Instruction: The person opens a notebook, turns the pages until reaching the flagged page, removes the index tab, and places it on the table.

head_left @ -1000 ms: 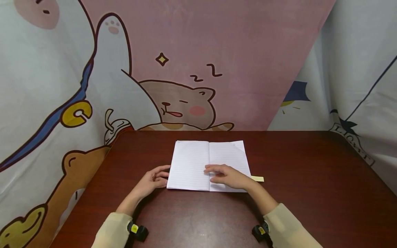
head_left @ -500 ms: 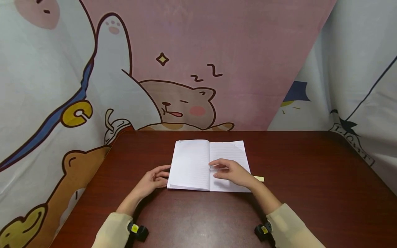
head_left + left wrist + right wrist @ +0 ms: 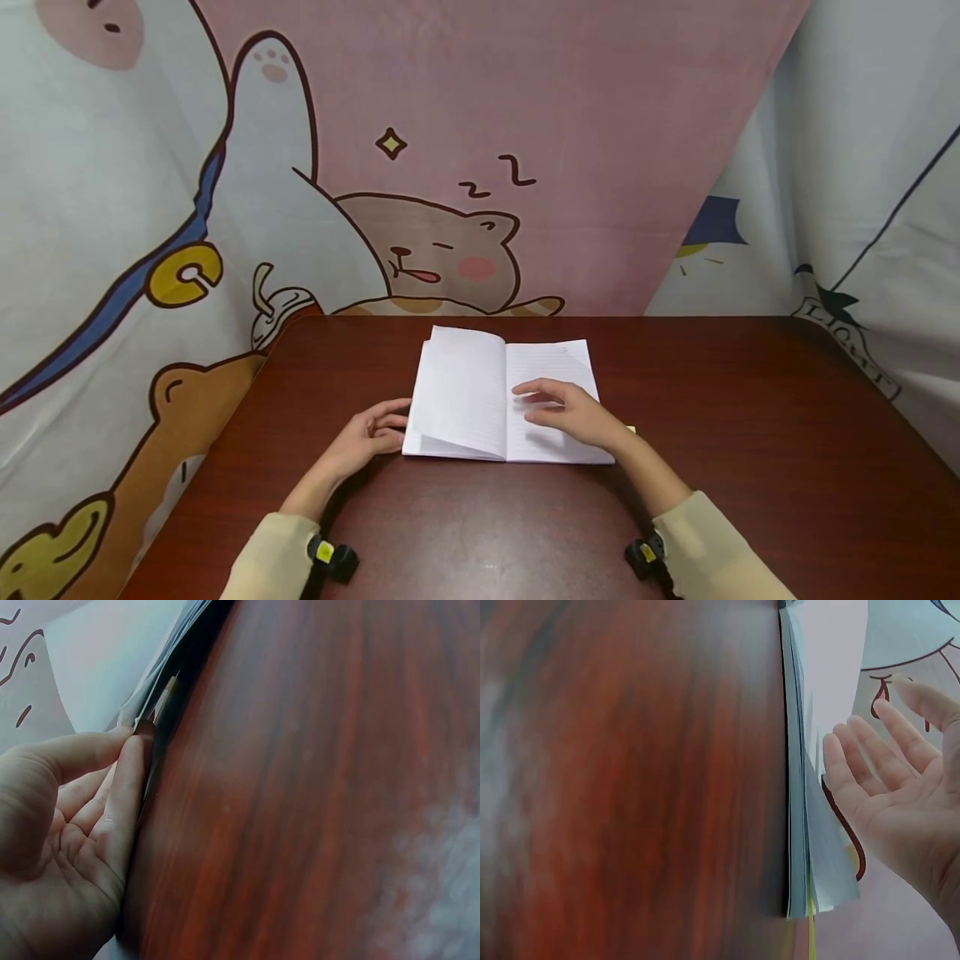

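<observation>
An open notebook (image 3: 457,387) with lined white pages lies on the table in the head view. On its left half, one loose leaf (image 3: 471,342) bows upward, its far corner sticking up past the pages beneath. My left hand (image 3: 367,437) is at the left edge; the left wrist view shows the thumb and a finger (image 3: 129,776) pinching that edge. Over the right page hovers my right hand (image 3: 566,412), fingers spread and loosely bent, holding nothing. In the right wrist view the palm (image 3: 907,787) faces the notebook, apart from the pages.
A yellow tab (image 3: 631,429) peeks out at the notebook's right side, mostly behind the right wrist. The dark red-brown table (image 3: 750,400) extends on both sides. A cartoon-printed cloth (image 3: 600,167) hangs behind it and at its sides.
My right hand has moved right from the notebook's middle and lifted off the page. The top leaf on the left half has risen and curled. My left hand has kept its place.
</observation>
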{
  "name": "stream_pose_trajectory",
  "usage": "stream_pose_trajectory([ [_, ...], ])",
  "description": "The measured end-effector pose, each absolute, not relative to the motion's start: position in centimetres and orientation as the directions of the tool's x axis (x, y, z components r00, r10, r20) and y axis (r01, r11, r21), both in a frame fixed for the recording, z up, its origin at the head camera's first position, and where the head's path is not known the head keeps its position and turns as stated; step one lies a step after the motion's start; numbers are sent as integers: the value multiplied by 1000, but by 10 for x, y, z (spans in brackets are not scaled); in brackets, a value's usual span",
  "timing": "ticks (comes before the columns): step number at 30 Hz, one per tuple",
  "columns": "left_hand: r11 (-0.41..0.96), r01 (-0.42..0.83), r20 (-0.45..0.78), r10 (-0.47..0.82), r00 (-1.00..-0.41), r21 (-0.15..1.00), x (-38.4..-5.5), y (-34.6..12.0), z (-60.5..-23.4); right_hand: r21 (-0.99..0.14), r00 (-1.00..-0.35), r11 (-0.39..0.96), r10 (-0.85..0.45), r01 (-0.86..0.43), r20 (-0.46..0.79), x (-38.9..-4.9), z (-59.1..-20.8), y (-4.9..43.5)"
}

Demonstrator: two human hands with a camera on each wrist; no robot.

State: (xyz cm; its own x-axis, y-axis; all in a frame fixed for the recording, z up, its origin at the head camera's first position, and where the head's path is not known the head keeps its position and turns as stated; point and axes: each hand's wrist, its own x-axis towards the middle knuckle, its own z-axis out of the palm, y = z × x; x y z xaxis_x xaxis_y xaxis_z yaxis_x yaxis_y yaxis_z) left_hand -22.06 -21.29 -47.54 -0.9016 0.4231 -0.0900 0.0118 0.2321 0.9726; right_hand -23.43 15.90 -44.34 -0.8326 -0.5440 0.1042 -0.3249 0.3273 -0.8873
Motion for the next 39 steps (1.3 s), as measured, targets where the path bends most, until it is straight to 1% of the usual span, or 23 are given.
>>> stream_pose_trajectory([
  [7, 231, 6, -96, 425, -900, 973, -221, -213, -475, -887, -753, 317, -657, -337, 51, -232, -444, 144],
  [11, 231, -2, -100, 416, -904, 973, -221, -213, -475, -870, -733, 339, -680, -357, 36, -231, -445, 141],
  [23, 227, -50, -134, 370, -919, 973, -219, -210, -472, -853, -722, 375, -691, -363, 4, -228, -442, 138],
  [29, 300, -6, -113, 342, -933, 954, -218, -209, -473, -843, -726, 387, -687, -373, 5, -227, -440, 138],
  [33, 332, 15, -103, 336, -936, 943, -218, -209, -473, -851, -739, 377, -673, -365, 20, -227, -440, 138],
  [39, 328, 35, -87, 353, -932, 944, -219, -209, -473, -857, -775, 360, -628, -369, 70, -230, -442, 143],
])
